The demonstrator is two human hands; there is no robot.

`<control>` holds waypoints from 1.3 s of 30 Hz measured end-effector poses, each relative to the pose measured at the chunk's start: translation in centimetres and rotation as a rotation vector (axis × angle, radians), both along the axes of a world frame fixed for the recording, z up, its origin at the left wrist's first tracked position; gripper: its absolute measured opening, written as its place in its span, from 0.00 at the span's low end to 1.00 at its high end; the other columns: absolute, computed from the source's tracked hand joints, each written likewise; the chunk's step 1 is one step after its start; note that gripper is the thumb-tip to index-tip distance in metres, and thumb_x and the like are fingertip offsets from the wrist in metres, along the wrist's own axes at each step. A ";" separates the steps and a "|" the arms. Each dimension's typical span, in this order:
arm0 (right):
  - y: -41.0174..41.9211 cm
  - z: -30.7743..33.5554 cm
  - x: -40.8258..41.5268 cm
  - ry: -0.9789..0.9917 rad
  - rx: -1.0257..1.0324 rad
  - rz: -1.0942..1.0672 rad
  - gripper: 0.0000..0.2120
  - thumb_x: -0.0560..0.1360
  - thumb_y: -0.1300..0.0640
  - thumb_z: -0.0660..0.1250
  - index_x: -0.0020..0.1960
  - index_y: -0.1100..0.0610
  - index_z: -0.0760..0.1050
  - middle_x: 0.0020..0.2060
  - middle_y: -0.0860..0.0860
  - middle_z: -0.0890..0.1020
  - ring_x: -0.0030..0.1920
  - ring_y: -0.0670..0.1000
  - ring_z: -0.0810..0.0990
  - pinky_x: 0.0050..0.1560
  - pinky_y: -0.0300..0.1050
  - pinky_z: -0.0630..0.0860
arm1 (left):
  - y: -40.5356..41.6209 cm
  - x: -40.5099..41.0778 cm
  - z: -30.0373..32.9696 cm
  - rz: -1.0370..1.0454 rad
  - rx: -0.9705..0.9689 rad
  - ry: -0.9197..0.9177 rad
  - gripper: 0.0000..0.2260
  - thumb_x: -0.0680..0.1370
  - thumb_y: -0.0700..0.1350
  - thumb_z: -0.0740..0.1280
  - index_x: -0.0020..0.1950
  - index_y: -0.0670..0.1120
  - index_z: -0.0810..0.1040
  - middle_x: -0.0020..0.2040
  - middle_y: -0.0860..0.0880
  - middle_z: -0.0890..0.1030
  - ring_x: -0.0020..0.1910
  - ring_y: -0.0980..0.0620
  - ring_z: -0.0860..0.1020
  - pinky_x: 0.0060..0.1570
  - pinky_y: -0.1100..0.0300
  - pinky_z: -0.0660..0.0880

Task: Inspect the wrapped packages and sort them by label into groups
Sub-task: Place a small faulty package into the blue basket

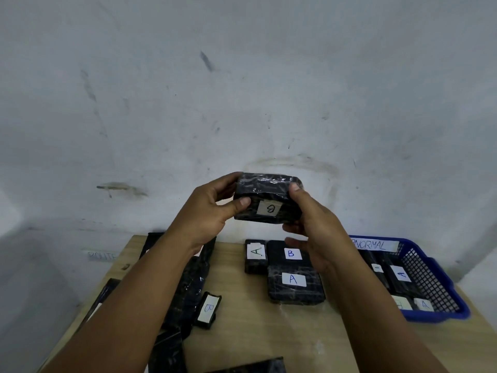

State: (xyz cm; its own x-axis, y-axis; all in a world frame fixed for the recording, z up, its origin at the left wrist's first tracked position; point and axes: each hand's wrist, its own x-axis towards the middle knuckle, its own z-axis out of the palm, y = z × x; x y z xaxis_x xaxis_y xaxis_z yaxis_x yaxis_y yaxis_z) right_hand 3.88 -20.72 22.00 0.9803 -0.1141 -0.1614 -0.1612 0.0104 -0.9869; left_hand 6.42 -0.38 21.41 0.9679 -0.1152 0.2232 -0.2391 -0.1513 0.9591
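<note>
Both hands hold one black wrapped package (pixel 266 196) raised above the wooden table (pixel 242 332), in front of the scuffed white wall (pixel 242 76). The left hand (pixel 207 211) grips the package's left end, thumb pressed on the near face and fingers curled round the far side. The right hand (pixel 314 222) grips the right end, thumb on the upper edge and fingers curled underneath. Between the two thumbs, the near face carries a small white label (pixel 269 208) marked "B", seen upside down.

Directly below the held package, three packages lie together on the table: a narrow package marked "A" (pixel 256 256), a package marked "B" (pixel 290 253) touching its right side, and a larger package marked "A" (pixel 295 285) just in front of that one. Below and left of the grip, under the left forearm, lie more black packages, among them a small package marked "B" (pixel 208 310). Below and right of the grip sits a blue basket (pixel 435 278) with a handwritten strip on its far rim; it holds several packages labelled "A".
</note>
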 end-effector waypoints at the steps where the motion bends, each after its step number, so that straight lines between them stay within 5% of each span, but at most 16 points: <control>1: 0.1 -0.1 0.0 -0.026 0.018 -0.025 0.17 0.78 0.35 0.66 0.56 0.46 0.82 0.52 0.48 0.86 0.54 0.52 0.83 0.65 0.61 0.79 | -0.1 -0.2 0.1 -0.030 0.004 0.028 0.23 0.73 0.46 0.76 0.65 0.62 0.77 0.60 0.59 0.84 0.64 0.63 0.78 0.63 0.64 0.73; 5: 0.4 -0.6 0.1 -0.132 -0.005 -0.034 0.12 0.80 0.40 0.67 0.56 0.45 0.82 0.51 0.48 0.86 0.56 0.53 0.82 0.61 0.54 0.78 | -0.9 -1.1 1.5 -0.022 0.013 0.259 0.13 0.75 0.61 0.70 0.55 0.58 0.84 0.53 0.59 0.86 0.58 0.60 0.81 0.53 0.60 0.71; 8: 0.5 -0.7 -0.1 -0.149 -0.022 0.015 0.12 0.79 0.40 0.68 0.59 0.42 0.82 0.52 0.45 0.86 0.57 0.51 0.82 0.59 0.53 0.78 | -1.0 -0.7 1.2 0.108 0.034 0.280 0.09 0.78 0.57 0.71 0.48 0.53 0.86 0.48 0.55 0.87 0.52 0.58 0.82 0.47 0.60 0.70; 13: 0.4 -0.6 -0.2 -0.169 -0.040 0.055 0.14 0.76 0.37 0.70 0.59 0.40 0.81 0.49 0.42 0.87 0.55 0.47 0.83 0.64 0.56 0.78 | -0.6 -0.5 0.8 0.057 0.031 0.175 0.05 0.77 0.50 0.73 0.51 0.54 0.87 0.46 0.59 0.87 0.46 0.67 0.82 0.48 0.62 0.70; 17: 0.6 -0.9 0.0 -0.215 -0.023 0.030 0.11 0.77 0.43 0.71 0.58 0.43 0.82 0.47 0.41 0.88 0.52 0.44 0.86 0.67 0.53 0.77 | -1.0 -1.0 1.3 0.001 -0.051 0.217 0.12 0.72 0.61 0.71 0.46 0.55 0.86 0.44 0.63 0.86 0.42 0.71 0.81 0.50 0.63 0.70; 20: 0.7 -1.3 0.1 -0.199 -0.015 0.053 0.32 0.71 0.37 0.74 0.72 0.45 0.75 0.55 0.45 0.87 0.59 0.45 0.84 0.69 0.57 0.76 | -0.9 -0.9 1.2 0.023 -0.045 0.270 0.17 0.66 0.67 0.69 0.43 0.56 0.87 0.45 0.61 0.87 0.47 0.67 0.81 0.53 0.60 0.71; 23: 0.7 -1.0 -0.2 -0.080 -0.008 0.072 0.50 0.64 0.30 0.71 0.81 0.45 0.62 0.64 0.46 0.80 0.64 0.48 0.80 0.67 0.60 0.78 | -0.7 -0.8 0.8 0.022 -0.109 0.185 0.13 0.68 0.60 0.71 0.47 0.54 0.87 0.46 0.59 0.87 0.44 0.67 0.83 0.50 0.62 0.71; 26: 0.6 -0.7 -0.2 0.037 0.035 0.104 0.35 0.67 0.23 0.63 0.66 0.42 0.77 0.62 0.48 0.83 0.59 0.51 0.82 0.60 0.59 0.81 | 0.0 -0.6 0.1 -0.034 -0.086 0.073 0.17 0.70 0.52 0.74 0.58 0.52 0.84 0.53 0.55 0.87 0.55 0.60 0.83 0.59 0.59 0.75; 29: 0.2 -1.5 0.6 0.022 0.088 0.034 0.19 0.77 0.37 0.69 0.59 0.49 0.83 0.52 0.49 0.88 0.56 0.53 0.85 0.54 0.54 0.83 | 0.9 -0.3 -0.8 -0.096 0.012 0.053 0.33 0.67 0.55 0.81 0.71 0.54 0.77 0.65 0.56 0.82 0.68 0.59 0.76 0.70 0.53 0.70; 31: 0.1 -2.0 0.8 -0.036 0.131 -0.003 0.16 0.78 0.46 0.73 0.61 0.53 0.82 0.49 0.50 0.89 0.54 0.54 0.86 0.50 0.52 0.83 | 1.0 -0.3 -0.9 -0.125 0.067 0.128 0.38 0.65 0.63 0.80 0.72 0.61 0.73 0.68 0.57 0.80 0.68 0.62 0.75 0.68 0.56 0.70; 34: 0.1 -2.9 1.1 -0.064 0.184 -0.012 0.34 0.72 0.49 0.80 0.74 0.54 0.72 0.54 0.54 0.88 0.55 0.56 0.87 0.62 0.61 0.81 | 0.0 -0.9 -0.1 -0.099 0.068 0.261 0.21 0.70 0.67 0.68 0.60 0.62 0.78 0.55 0.59 0.84 0.50 0.68 0.80 0.57 0.58 0.71; 36: 0.2 -3.0 1.1 -0.087 0.171 0.025 0.36 0.74 0.52 0.79 0.77 0.54 0.69 0.54 0.56 0.88 0.56 0.58 0.88 0.65 0.63 0.79 | -0.3 -0.6 -0.2 -0.009 0.065 0.304 0.16 0.75 0.64 0.67 0.54 0.55 0.82 0.47 0.58 0.86 0.42 0.67 0.82 0.49 0.60 0.71; 39: 0.1 -3.2 1.0 -0.099 0.114 0.043 0.35 0.76 0.53 0.77 0.78 0.51 0.67 0.58 0.57 0.86 0.55 0.56 0.88 0.64 0.62 0.80 | -0.4 -0.1 -0.9 0.059 0.023 0.284 0.10 0.78 0.54 0.72 0.51 0.49 0.86 0.46 0.54 0.88 0.46 0.60 0.86 0.53 0.54 0.77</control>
State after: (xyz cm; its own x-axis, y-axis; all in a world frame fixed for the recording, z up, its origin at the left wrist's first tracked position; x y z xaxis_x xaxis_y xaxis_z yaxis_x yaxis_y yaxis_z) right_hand 4.85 -20.58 18.81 0.9957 -0.0578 -0.0729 -0.0657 0.1180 -0.9908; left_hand 6.36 -0.73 20.54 0.9965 -0.0587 -0.0601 0.0487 -0.1792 0.9826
